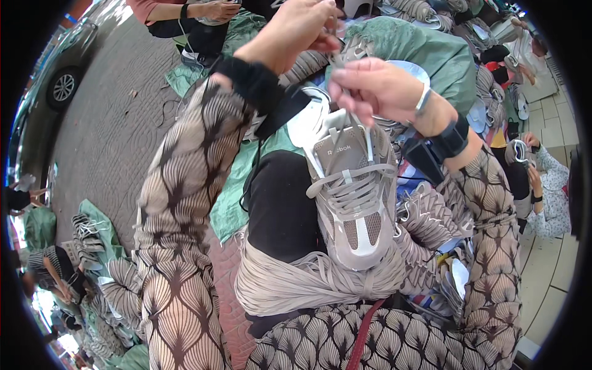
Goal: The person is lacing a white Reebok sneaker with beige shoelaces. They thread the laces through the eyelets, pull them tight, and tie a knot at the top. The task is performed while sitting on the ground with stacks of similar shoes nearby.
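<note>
A taupe and white sneaker (370, 231) lies over my lap with its toe toward me. Its flat taupe shoelace (349, 185) crosses the tongue in rows, and a loose length runs up from the collar to my hands. My left hand (302, 34), above the shoe's far end, is closed with the lace at its fingertips. Just below and to the right, my right hand (379, 89) pinches the same lace between thumb and fingers. A thick bundle of loose taupe laces (277, 280) rests across my thighs, under the shoe's toe.
Nested sneakers (431, 219) are heaped to my right. A green woven sack (425, 52) bulges beyond my hands. Other people sit at both sides, one with a patterned sleeve (552, 191) at the right. A parked car (65, 80) stands far left on the paving.
</note>
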`<state>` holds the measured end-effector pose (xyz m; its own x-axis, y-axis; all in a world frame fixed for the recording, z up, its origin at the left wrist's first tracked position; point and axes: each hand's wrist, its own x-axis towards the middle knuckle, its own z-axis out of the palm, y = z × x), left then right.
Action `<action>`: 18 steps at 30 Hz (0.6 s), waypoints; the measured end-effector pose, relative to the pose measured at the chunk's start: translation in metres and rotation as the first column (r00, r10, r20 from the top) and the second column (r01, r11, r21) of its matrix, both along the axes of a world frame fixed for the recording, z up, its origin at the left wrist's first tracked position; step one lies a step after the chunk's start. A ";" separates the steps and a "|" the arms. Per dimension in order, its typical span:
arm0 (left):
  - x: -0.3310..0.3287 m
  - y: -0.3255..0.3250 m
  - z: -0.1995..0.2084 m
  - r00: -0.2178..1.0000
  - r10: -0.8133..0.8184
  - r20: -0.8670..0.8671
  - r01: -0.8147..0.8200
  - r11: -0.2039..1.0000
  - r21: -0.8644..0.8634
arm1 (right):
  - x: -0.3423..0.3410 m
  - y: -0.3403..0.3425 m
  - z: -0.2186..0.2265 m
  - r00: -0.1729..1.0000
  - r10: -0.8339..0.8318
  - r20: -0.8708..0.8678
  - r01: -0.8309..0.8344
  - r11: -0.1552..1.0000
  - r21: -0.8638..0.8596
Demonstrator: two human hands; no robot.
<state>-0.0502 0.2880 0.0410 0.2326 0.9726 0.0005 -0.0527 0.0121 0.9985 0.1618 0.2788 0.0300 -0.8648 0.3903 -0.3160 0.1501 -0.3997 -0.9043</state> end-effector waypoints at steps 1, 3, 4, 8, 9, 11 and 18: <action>0.000 -0.012 -0.002 0.985 0.094 -0.144 -0.080 0.992 0.101 | -0.002 0.001 -0.002 0.997 -0.070 -0.024 0.071 0.997 0.037; -0.003 -0.047 -0.011 0.926 0.327 -0.190 -0.267 0.921 0.285 | 0.000 0.008 -0.005 0.980 -0.194 -0.055 0.198 0.977 0.076; -0.010 -0.067 -0.015 0.916 0.302 -0.264 -0.214 0.925 0.314 | 0.002 0.012 -0.006 0.968 -0.245 -0.052 0.248 0.966 0.072; -0.023 -0.134 -0.040 0.928 0.135 -0.346 -0.078 0.982 0.174 | 0.009 0.031 -0.012 0.916 -0.397 -0.052 0.400 0.900 0.172; -0.025 -0.142 -0.045 0.929 0.075 -0.363 -0.053 0.996 0.071 | 0.008 0.036 -0.014 0.921 -0.375 -0.107 0.390 0.900 0.193; -0.026 -0.144 -0.051 0.947 0.053 -0.316 -0.044 0.998 0.033 | 0.003 0.053 -0.012 0.912 -0.396 -0.109 0.408 0.836 0.367; 0.002 -0.113 -0.049 0.985 -0.130 -0.109 0.138 0.988 0.071 | -0.020 0.061 -0.007 0.953 -0.297 -0.056 0.270 0.749 0.605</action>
